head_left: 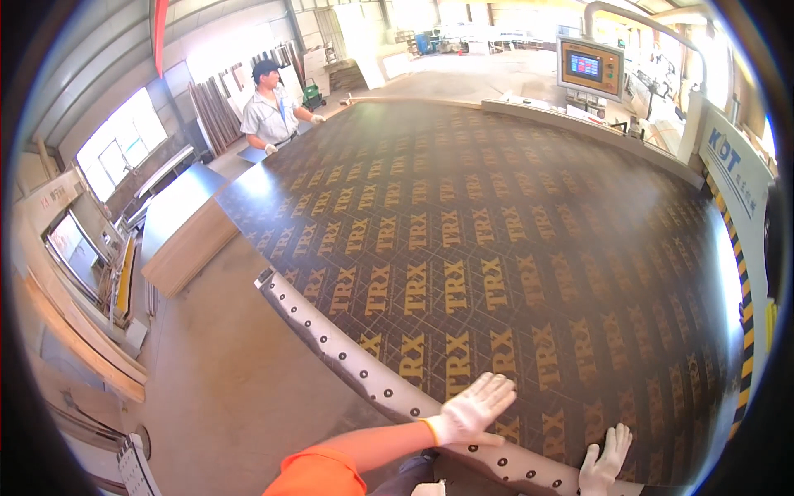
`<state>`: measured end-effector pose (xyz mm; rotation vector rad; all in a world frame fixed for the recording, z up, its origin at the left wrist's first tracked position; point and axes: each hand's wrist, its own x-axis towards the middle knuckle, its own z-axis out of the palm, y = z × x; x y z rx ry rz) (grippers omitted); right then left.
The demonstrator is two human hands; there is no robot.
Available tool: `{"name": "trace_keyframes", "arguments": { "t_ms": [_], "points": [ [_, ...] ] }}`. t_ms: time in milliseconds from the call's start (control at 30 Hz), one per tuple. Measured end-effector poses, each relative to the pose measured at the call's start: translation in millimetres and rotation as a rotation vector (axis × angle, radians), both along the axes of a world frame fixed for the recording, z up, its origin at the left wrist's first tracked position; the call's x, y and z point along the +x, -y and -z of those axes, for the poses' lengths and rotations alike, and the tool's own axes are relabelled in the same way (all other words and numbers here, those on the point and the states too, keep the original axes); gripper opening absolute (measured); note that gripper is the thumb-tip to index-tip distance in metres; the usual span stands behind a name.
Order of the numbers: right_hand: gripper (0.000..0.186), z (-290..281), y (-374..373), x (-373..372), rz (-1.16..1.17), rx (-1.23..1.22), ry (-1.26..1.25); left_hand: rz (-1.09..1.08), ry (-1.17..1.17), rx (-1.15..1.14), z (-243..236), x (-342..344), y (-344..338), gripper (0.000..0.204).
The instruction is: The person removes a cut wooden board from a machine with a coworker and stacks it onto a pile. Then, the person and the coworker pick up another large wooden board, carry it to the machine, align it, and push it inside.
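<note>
A large, dark brown-black panel (pixel 529 322) with a glossy, light-catching face lies across the machine table, its near edge along the grey rail (pixel 351 364) dotted with round black studs. Bold gold capitals repeat over it in rows, crossed by thin pale lines, fading to dull brown toward the right edge. Near that rail, the gloved left hand (pixel 471 411) lies flat, fingers close together, thumb apart; the right hand (pixel 605 463) is likewise flat, thumb out, farther right. Blue lettering marks the pale machine housing (pixel 732 165); the control screen's (pixel 585 66) text is too small to read.
</note>
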<state>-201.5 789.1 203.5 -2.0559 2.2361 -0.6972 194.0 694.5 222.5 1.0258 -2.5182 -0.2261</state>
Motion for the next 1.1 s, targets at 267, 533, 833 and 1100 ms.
{"name": "trace_keyframes", "arguments": {
  "t_ms": [267,533,833,1100],
  "points": [
    [0.049,-1,-50,-173,0.064,-0.161,-0.040,-0.033,0.033,-0.020,-33,-44,-14,0.089],
    [0.052,12,-50,-195,0.046,-0.244,-0.083,-0.093,0.127,-0.086,-13,-45,-8,0.096],
    [0.055,11,-44,-192,-0.006,-0.213,-0.022,-0.080,0.136,-0.109,-6,-43,-7,0.097],
    [0.056,9,-40,-193,0.004,-0.202,-0.014,-0.106,0.144,-0.118,0,-45,-4,0.098]
  ]
}}
